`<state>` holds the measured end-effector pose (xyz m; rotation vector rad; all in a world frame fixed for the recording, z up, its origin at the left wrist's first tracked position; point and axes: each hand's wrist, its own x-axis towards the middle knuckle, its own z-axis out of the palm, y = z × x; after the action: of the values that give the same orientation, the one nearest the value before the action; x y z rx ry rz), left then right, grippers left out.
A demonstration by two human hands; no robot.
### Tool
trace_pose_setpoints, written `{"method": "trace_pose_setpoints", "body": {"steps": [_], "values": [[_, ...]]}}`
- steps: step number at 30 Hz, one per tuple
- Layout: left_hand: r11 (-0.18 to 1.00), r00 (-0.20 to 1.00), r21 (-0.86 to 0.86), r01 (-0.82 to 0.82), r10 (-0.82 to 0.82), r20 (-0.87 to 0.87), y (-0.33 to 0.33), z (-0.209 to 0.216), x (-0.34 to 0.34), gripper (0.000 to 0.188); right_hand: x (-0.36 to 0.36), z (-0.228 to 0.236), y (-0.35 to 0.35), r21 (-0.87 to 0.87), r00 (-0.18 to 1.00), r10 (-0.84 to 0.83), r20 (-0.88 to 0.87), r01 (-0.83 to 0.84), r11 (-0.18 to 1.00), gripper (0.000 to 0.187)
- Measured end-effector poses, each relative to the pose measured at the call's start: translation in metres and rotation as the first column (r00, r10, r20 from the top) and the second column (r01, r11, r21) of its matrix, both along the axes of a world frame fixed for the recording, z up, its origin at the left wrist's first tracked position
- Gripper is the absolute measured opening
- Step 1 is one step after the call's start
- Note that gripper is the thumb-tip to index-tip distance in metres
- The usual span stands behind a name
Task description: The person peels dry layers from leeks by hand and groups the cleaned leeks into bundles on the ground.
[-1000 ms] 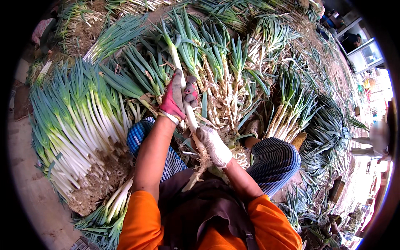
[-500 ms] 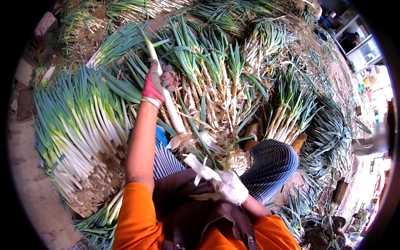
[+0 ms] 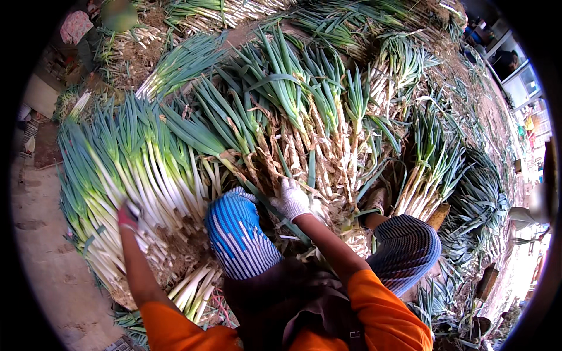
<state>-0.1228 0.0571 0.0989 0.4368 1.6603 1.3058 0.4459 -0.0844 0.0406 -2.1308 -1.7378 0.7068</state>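
My left hand point(image 3: 127, 215), in a red and grey glove, is smeared by motion over the peeled long green onions point(image 3: 167, 175) at the left. A blurred pale stem runs up-left from its fingers, and the hand appears closed around this long green onion. My right hand point(image 3: 292, 200), in a white knitted glove, reaches into the root ends of the unpeeled long green onions point(image 3: 319, 140) before me. Its fingers are curled against the brown, dry-skinned stalks; their tips are partly hidden.
My knee in a blue striped covering point(image 3: 241, 234) lies between the two piles. More onion bundles lie on the right point(image 3: 424, 169) and at the back point(image 3: 181, 61). Loose peelings and leaves litter the ground. A person in a patterned head covering point(image 3: 76, 26) is at the far left.
My left hand has swung left and down with the peeled onion, from above the middle to the peeled pile. My right hand has let go of the white peelings and moved forward to the unpeeled stalks.
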Motion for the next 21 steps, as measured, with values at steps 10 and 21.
{"method": "trace_pose_setpoints", "body": {"steps": [10,21], "values": [[0.958,0.397,0.026,-0.284,0.142,-0.907,-0.044,-0.034,0.025,0.046,0.065,-0.009,0.029,-0.257,0.724,-0.244,-0.645,0.096,0.962,0.033],[0.710,0.643,0.144,0.689,-0.691,0.332,-0.029,0.134,0.417,0.058,0.046,0.181,-0.139,-0.122,0.638,-0.146,-0.756,0.082,0.989,0.049]]}}
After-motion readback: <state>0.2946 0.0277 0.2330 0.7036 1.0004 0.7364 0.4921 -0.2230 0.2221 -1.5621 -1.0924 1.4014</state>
